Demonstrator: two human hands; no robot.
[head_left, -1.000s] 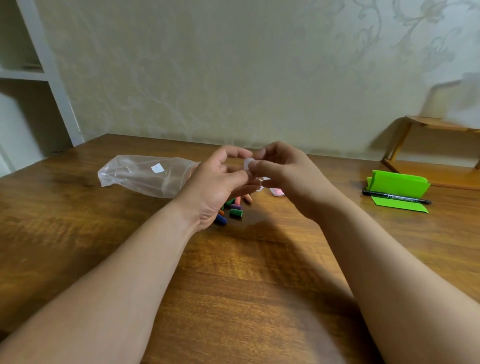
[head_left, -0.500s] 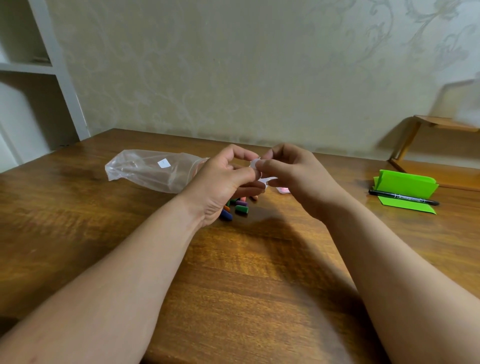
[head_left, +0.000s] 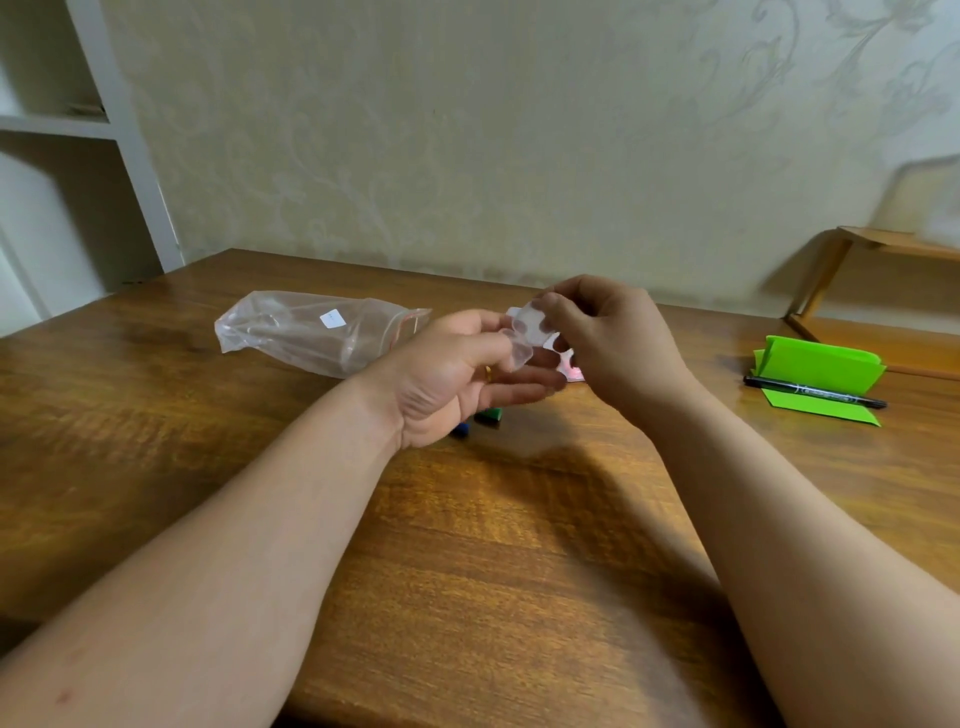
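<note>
Lower corners of the frame: two bare forearms are lying in over the wooden table, converging toward the centre.

Centre: we are seeing the left hand sitting palm partly up, thumb pinching the lower end of a small clear film against the forefinger, the other fingers lying fairly straight beneath it; the right hand is curling over from the right, thumb and fingertips pinching the film's upper end; the film is hanging between both hands, above the table, round lobes showing through it.

Just under the left hand: a green piece and a blue piece are resting on the table, partly hidden; we cannot tell what they are; a pink item is peeking out below the right hand.

Left of centre, behind the left hand: a clear plastic bag is lying on its side.

Right edge: a black marker is lying against folded green paper.

Upper left: a white shelf is standing against the patterned wall; upper right: a wooden rack is sitting at the table's far side.
</note>
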